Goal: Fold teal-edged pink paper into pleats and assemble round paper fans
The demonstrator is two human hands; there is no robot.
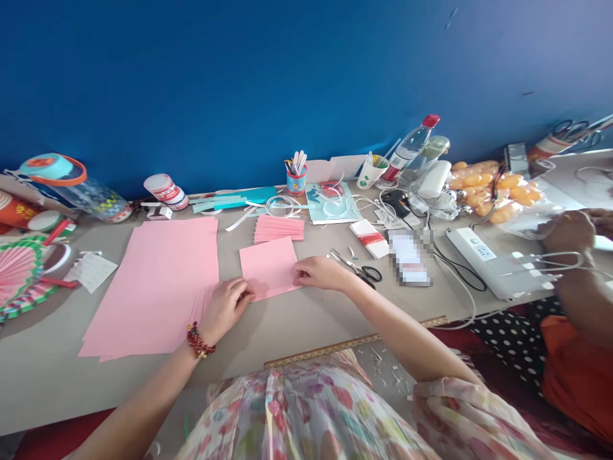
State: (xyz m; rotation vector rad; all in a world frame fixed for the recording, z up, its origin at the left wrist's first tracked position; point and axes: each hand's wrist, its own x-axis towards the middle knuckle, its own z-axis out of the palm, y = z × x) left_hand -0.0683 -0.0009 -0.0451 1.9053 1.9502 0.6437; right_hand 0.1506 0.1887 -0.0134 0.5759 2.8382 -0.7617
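A small pink sheet of paper (pixel 269 263) lies in front of me on the table, its lower edge slightly lifted. My left hand (pixel 226 308), a red bead bracelet at its wrist, has its fingers closed at the lower left corner of the sheet. At the right edge, my right hand (pixel 322 273) pinches the paper between thumb and fingers. Just behind the sheet sits a pleated pink paper (pixel 280 227). To the left spreads a stack of large pink sheets (pixel 158 287), close beside my left hand. Scissors (pixel 357 265) rest right of my right hand.
Along the blue wall stand a pen cup (pixel 296 182), a glue tub (pixel 166 191), a clear bottle (pixel 407 152) and a water jug (pixel 81 188). A phone (pixel 410 257) and a power strip (pixel 493 265) with cables lie right. Another person's hand (pixel 569 233) is at far right.
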